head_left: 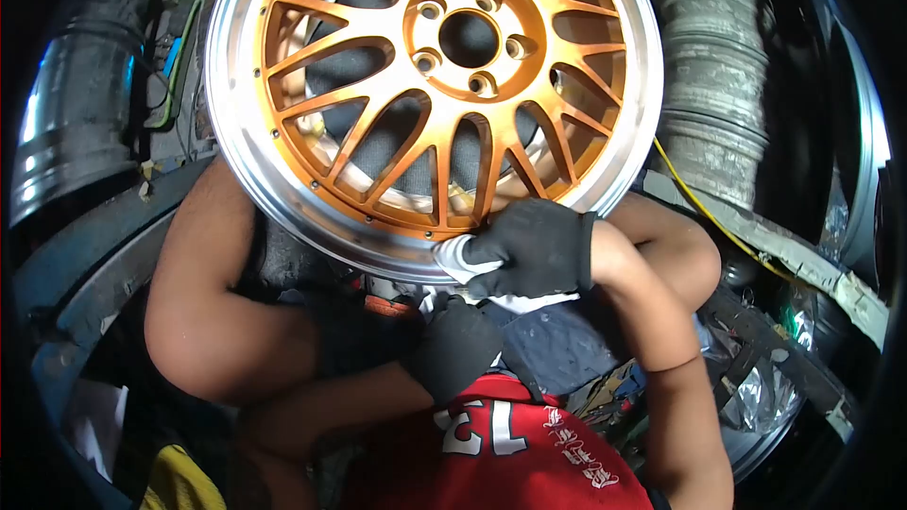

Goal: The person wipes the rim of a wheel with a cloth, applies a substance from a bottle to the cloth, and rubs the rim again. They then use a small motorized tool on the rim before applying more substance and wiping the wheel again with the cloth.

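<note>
One orange spoked wheel rim (pixel 435 85), five lug holes, rests on our lap. Right hand (pixel 534 247), gloved, grips one white cloth (pixel 457 257) against its polished lip. Left hand (pixel 453 345), gloved, clenched below. Shirt (pixel 491 458) reads "12".

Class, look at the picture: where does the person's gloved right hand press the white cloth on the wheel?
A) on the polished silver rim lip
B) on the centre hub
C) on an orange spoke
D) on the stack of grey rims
A: the right hand holds the white cloth against the silver rim lip of the orange wheel, at its lower edge.
</note>
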`<act>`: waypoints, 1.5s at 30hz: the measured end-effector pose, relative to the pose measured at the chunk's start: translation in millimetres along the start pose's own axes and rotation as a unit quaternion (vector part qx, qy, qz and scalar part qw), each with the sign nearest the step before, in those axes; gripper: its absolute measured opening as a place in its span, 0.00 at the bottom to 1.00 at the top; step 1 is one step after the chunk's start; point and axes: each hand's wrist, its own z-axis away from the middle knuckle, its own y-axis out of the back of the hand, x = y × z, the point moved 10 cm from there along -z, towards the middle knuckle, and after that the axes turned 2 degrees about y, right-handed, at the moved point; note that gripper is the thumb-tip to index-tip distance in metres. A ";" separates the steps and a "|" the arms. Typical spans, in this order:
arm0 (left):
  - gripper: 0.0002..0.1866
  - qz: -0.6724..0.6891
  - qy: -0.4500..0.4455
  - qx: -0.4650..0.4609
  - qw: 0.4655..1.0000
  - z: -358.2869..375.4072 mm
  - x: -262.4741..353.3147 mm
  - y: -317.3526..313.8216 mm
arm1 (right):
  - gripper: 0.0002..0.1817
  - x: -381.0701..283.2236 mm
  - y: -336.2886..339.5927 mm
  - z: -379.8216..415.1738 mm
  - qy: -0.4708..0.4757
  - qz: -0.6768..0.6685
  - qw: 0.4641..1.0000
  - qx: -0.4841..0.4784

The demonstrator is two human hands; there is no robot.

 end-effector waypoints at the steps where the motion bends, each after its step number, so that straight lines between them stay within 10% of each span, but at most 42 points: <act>1: 0.11 -0.006 -0.001 -0.003 1.000 -0.5 0.4 0.7 | 0.17 7.6 -6.1 5.4 -0.035 -0.006 0.995 -0.092; 4: 0.10 -0.023 0.011 -0.008 1.000 -0.2 -3.6 0.2 | 0.16 14.1 5.2 19.2 0.012 -0.158 0.986 -0.049; 15: 0.10 -0.120 0.055 -0.097 0.986 -4.7 -14.2 -6.7 | 0.19 -2.4 -3.6 -10.1 0.012 -0.016 0.999 -0.047; 23: 0.10 0.068 0.003 0.040 0.997 51.3 -13.3 62.7 | 0.16 -9.9 -9.3 -6.8 -0.041 0.027 0.999 -0.024; 27: 0.11 0.046 0.276 0.178 0.943 100.2 -58.5 192.0 | 0.17 10.9 6.4 38.0 -0.043 0.042 0.996 -0.061; 32: 0.18 -0.142 0.273 0.363 0.880 109.2 -51.7 253.3 | 0.14 11.0 54.0 88.3 -0.074 0.010 0.979 0.191; 38: 0.22 -0.007 0.023 0.311 0.950 -11.7 -21.4 121.6 | 0.12 15.7 72.0 106.9 -0.098 0.033 0.958 0.269; 45: 0.17 0.027 0.206 0.116 0.971 54.6 -90.1 181.0 | 0.12 9.8 68.3 115.8 -0.050 0.030 0.959 0.278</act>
